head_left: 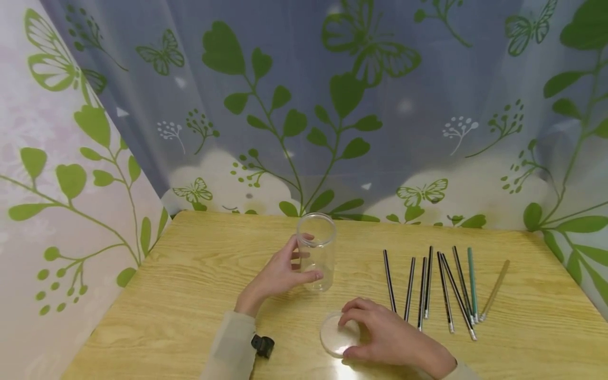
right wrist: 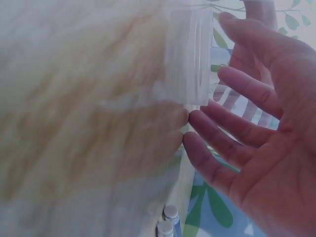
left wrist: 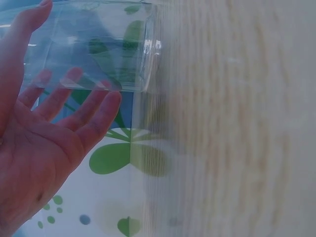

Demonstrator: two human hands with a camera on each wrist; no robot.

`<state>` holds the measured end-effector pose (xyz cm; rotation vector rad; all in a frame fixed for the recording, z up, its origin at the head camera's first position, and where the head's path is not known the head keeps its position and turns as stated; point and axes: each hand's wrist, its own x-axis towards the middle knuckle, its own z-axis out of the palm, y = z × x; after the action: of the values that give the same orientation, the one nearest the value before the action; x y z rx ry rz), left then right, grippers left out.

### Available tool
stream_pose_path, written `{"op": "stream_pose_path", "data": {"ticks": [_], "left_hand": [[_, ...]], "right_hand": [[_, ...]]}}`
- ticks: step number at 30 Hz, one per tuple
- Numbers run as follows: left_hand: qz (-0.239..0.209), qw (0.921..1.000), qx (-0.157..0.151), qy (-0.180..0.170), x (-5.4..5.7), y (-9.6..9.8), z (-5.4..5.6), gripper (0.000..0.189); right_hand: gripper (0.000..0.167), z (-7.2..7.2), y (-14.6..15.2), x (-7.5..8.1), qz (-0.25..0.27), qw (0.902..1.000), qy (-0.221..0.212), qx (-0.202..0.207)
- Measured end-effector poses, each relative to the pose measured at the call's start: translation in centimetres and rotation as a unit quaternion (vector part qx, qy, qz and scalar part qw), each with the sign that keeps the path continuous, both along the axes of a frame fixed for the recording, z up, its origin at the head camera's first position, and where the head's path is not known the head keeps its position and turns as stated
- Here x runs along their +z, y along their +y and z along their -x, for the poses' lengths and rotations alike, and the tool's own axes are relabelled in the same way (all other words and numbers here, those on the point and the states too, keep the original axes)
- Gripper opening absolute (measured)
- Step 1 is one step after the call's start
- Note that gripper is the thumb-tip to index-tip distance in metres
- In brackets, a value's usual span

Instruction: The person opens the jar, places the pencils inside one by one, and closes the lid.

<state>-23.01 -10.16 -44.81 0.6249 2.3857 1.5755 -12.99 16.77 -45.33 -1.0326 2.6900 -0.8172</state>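
A clear cylindrical jar [head_left: 328,258] stands upright on the table with its mouth uncovered. My left hand [head_left: 281,270] is at its left side, the thumb in front and the fingers seen through the wall behind. In the left wrist view those fingers are nearly straight, with the tips right at the jar's [left wrist: 98,54] edge. Nearer to me lies a round clear lid [head_left: 332,338], flat on the wood. Over its right side, my right hand [head_left: 391,338] spreads thumb and fingers. Its fingertips [right wrist: 197,117] come down close to the tabletop beside the lid [right wrist: 200,59].
Several black pencils [head_left: 413,285] lie side by side on the right of the table [head_left: 190,316], eraser ends toward me. A teal pencil [head_left: 472,279] and a tan pencil [head_left: 495,290] lie at their right. A patterned curtain [head_left: 304,105] hangs along the back edge.
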Motion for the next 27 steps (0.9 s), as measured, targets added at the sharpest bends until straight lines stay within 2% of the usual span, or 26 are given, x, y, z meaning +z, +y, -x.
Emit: {"op": "stream_pose_path", "data": {"ticks": [7,15,22,27], "left_hand": [[-0.001,1.0,0.002,-0.005,0.2,0.0,-0.1,0.082],[0.005,0.9999,-0.001,-0.009,0.5,-0.1,-0.3,0.081],[0.004,0.9999,-0.008,-0.012,0.5,-0.3,-0.4,0.081],[0.005,0.9999,-0.013,-0.003,0.7,-0.2,-0.5,0.078]], "right_hand": [[0.026,-0.2,0.6,0.0,0.035,0.999,0.022,-0.016],[0.02,0.3,2.7,0.2,0.066,0.9937,0.027,-0.086],[0.014,0.8,4.5,0.2,0.116,0.9772,0.079,-0.16],[0.014,1.2,6.1,0.6,0.132,0.9611,0.067,-0.233]]}}
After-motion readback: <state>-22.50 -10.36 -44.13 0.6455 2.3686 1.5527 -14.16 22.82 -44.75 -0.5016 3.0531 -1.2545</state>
